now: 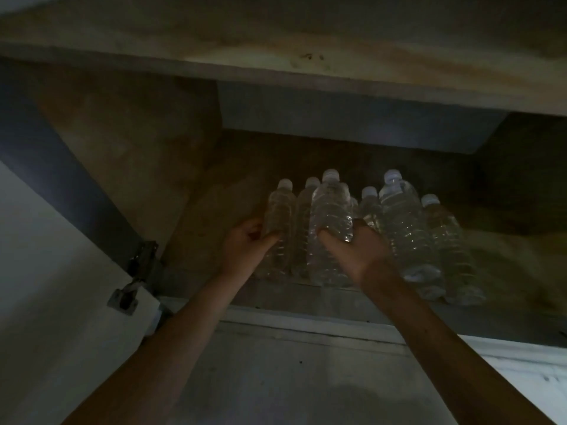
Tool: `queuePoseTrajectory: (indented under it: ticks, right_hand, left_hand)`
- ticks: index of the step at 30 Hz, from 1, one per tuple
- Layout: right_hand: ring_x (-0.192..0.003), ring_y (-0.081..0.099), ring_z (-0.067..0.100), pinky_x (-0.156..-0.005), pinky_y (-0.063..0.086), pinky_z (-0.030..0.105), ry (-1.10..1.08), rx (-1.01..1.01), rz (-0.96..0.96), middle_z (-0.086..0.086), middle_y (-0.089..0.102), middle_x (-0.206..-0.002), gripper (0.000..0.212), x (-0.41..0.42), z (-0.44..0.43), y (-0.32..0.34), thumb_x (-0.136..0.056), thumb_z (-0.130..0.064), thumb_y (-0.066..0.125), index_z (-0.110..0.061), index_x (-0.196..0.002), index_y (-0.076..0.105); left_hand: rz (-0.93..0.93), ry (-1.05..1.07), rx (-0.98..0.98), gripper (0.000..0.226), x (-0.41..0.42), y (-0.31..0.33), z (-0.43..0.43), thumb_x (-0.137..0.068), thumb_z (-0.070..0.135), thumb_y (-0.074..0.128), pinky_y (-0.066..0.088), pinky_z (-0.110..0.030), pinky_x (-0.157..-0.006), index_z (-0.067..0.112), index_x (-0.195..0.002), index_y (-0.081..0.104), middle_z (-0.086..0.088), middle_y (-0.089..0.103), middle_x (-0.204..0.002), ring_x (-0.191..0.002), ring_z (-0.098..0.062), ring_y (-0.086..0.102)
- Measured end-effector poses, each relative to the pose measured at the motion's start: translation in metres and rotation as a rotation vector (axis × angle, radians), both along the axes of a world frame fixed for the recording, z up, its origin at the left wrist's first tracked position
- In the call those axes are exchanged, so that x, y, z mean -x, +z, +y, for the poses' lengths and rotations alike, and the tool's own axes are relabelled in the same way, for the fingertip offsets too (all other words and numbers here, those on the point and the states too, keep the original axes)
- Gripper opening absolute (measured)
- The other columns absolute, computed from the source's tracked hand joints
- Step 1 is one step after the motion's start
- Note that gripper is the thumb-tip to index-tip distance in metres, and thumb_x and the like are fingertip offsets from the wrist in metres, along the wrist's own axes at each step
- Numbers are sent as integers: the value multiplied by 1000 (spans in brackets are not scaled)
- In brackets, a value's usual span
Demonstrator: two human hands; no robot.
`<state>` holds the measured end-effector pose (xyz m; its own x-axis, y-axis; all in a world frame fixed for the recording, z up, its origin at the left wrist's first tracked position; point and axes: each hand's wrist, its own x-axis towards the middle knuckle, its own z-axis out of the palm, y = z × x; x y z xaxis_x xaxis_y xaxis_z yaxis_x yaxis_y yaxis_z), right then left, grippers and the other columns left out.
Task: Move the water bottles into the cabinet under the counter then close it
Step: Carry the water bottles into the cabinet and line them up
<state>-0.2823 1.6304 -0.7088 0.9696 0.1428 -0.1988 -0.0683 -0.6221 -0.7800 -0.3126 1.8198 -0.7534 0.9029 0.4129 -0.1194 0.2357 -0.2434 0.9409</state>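
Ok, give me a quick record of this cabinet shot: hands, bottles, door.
left hand: grips the leftmost bottle
right hand: grips the front middle bottle
other bottles: upright inside the cabinet, behind and right of the held ones
cabinet door: open, swung left
light: dim

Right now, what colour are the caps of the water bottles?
White; the caps show in the head view, though dimly.

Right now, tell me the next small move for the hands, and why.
Probably release both and withdraw. The left hand grips the leftmost clear plastic water bottle, the right hand the nearest clear bottle; both seem to stand on the brown cabinet floor beside the other bottles, and the white door hangs open.
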Motion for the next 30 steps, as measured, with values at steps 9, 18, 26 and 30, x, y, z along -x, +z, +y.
queuePoseTrajectory:
  ticks: [9,18,26,30]
  right_hand:
    - [-99,61,12,-90,44,24,14,-57,-120,-9,69,-107,45,-4,4,-8,-82,-46,72,-27,-121,61]
    - [-102,68,11,-89,55,28,55,40,-305,-4,70,-113,63,8,-2,-4,-85,-63,48,-22,-132,55]
    - [-113,52,32,-95,46,39,131,340,-468,16,63,-120,49,92,-34,100,-92,-37,48,-4,-127,61]
    - [-112,54,34,-96,47,43,164,392,-407,15,64,-119,46,142,-67,210,-93,-33,47,-4,-125,62]
  left_hand:
    - [-61,26,78,24,5,-8,-3,-84,21,73,42,0,-58,27,-107,67,21,65,-85,-69,19,60]
    - [-61,-7,-51,20,25,6,-17,-94,18,62,44,-3,-64,24,-113,62,19,64,-90,-77,12,63]
    - [90,-328,-865,50,118,125,-24,-96,37,41,51,-41,-91,5,-129,57,-17,62,-124,-110,-32,57]
    - [146,-445,-927,52,166,243,-40,-97,36,35,52,-44,-90,1,-126,60,-19,65,-117,-104,-38,60]
